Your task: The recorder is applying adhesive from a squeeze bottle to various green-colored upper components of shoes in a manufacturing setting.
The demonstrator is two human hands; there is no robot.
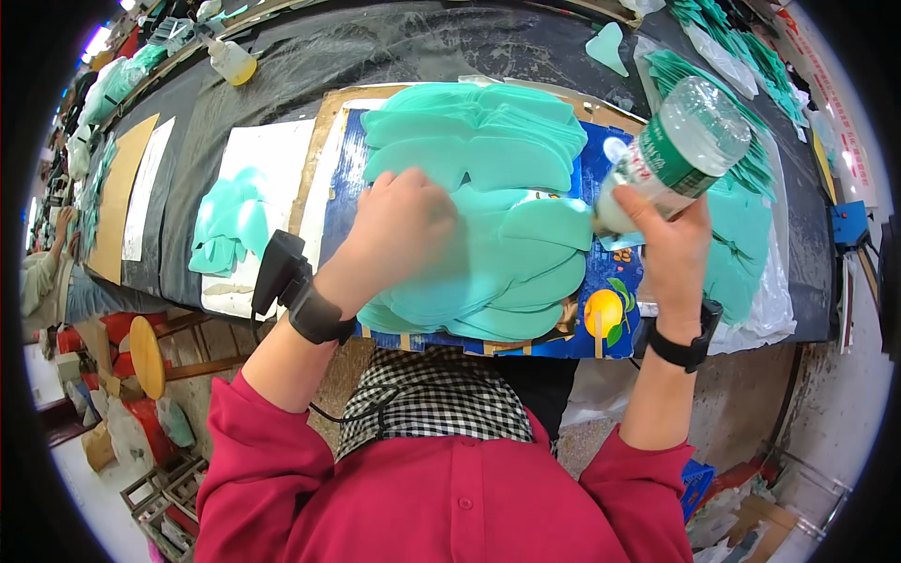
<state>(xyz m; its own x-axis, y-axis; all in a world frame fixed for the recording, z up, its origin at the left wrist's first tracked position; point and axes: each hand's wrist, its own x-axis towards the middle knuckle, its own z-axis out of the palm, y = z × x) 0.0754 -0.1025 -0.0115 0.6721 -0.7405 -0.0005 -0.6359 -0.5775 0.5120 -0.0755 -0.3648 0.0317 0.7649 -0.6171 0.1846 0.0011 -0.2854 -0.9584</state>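
Note:
In my right hand (662, 230) is a clear plastic bottle (680, 155) with a green label, tilted with its neck end down toward the cardboard. Some whitish contents show inside it. My left hand (404, 225) is over the middle of the spread mint-green sheet pieces (526, 272). Its fingers look bent, but motion blurs them, and I cannot make out anything in them. A fanned stack of the same mint-green pieces (469, 117) lies at the far side. Both lots rest on a blue printed cardboard sheet (610, 281).
More mint-green pieces lie on a white board (246, 291) at left and in piles (737, 249) at right. A squeeze bottle with yellow liquid (232, 62) stands at the far left of the black-covered table (375, 52). One loose piece (607, 49) lies at the back.

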